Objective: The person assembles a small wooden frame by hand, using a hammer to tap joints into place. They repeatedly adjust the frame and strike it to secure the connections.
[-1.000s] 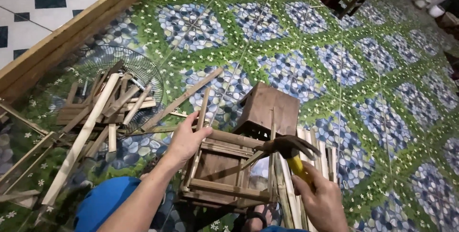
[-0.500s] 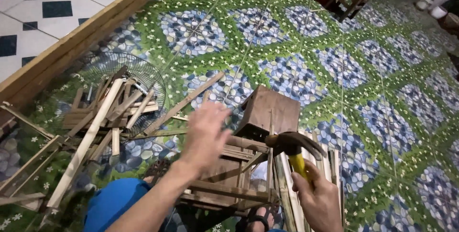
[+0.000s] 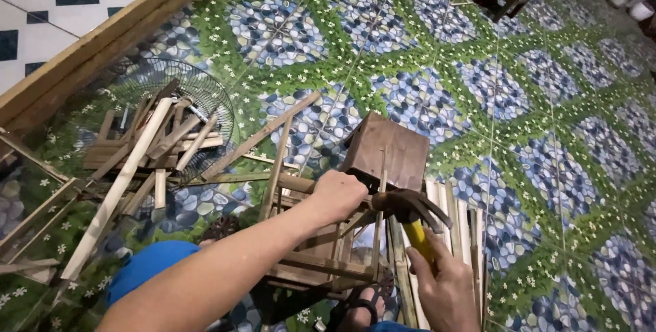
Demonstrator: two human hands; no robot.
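The slatted wooden frame sits low in the middle of the patterned floor mat, with 1 dark wooden box touching it at 1 o'clock; whether the box holds anything cannot be told. The left hand is curled tight on the frame's top rail, and the right hand, at 4 o'clock, is wrapped around 1 yellow-handled hammer whose head rests by the left hand. At 9 o'clock, 1 wire fan guard holds a loose heap of wooden sticks.

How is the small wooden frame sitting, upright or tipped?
Tipped. The wooden frame leans on the floor, its slats running askew, braced by the left hand; the right hand holds a hammer.
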